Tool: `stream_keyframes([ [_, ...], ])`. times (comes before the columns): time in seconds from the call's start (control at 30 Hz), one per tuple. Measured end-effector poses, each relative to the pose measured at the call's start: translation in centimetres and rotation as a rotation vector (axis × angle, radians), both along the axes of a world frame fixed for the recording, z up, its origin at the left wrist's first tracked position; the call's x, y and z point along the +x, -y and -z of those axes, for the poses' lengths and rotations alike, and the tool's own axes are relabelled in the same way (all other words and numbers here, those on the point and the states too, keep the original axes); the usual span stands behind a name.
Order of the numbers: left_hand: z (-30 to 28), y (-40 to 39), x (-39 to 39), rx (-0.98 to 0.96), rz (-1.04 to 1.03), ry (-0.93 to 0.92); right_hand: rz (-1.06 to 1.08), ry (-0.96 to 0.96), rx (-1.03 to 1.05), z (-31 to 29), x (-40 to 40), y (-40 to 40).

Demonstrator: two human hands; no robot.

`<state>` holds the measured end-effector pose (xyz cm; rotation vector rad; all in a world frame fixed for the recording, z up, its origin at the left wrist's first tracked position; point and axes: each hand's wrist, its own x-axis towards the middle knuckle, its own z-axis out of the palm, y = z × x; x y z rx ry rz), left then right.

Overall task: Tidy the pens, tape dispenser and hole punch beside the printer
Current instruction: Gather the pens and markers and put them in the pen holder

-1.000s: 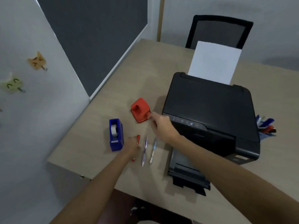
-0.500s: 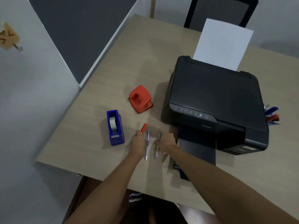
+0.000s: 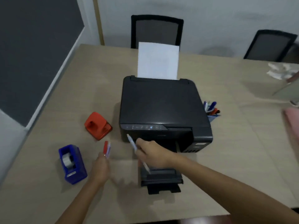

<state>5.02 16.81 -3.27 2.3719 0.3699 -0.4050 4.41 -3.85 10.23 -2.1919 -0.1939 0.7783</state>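
Observation:
A black printer (image 3: 163, 109) stands mid-table with white paper in its rear feed. Left of it sit a red hole punch (image 3: 97, 126) and, nearer me, a blue tape dispenser (image 3: 72, 164). My left hand (image 3: 100, 168) grips two pens, one red and one pale (image 3: 107, 149), their tips pointing away from me. My right hand (image 3: 152, 153) holds a white pen (image 3: 131, 143) lifted off the table, just in front of the printer's front panel. A blue pen holder (image 3: 212, 110) with several pens stands at the printer's right side.
The printer's output tray (image 3: 161, 178) juts toward me under my right forearm. Two black chairs (image 3: 156, 30) stand behind the wooden table (image 3: 242, 143). Crumpled white paper (image 3: 281, 71) and a pink object lie at the far right. A wall panel runs along the left.
Both hands have closed on the pens and lifted them from the table: two in the left, one in the right. The view has tilted up and to the right.

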Motion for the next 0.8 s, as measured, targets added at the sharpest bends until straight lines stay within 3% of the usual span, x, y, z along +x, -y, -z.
stream_keyframes([
  [0.17, -9.6, 2.9, 1.8, -0.187, 0.025, 0.371, 0.274, 0.227, 0.237, -7.8, 0.5, 12.5],
  [0.33, -19.7, 15.4, 4.0, -0.581, 0.105, 0.559, 0.671, 0.275, 0.306, -8.1, 1.3, 27.4],
  [0.47, -21.8, 28.6, 5.4, -0.754, 0.168, 0.433, 0.838, 0.275, 0.227, -5.8, 2.4, 37.0],
  [0.6, -20.1, 40.0, 7.7, -0.879, 0.115, 0.219, 0.846, 0.218, 0.128, -3.1, 4.0, 42.4],
  [0.73, -16.1, 47.1, 10.5, -0.826, -0.004, 0.110, 0.795, 0.063, 0.051, -0.6, 5.8, 44.8],
  [0.8, -13.9, 49.2, 11.7, -0.785, -0.092, 0.073, 0.824, 0.107, 0.065, 0.3, 7.0, 45.6],
])
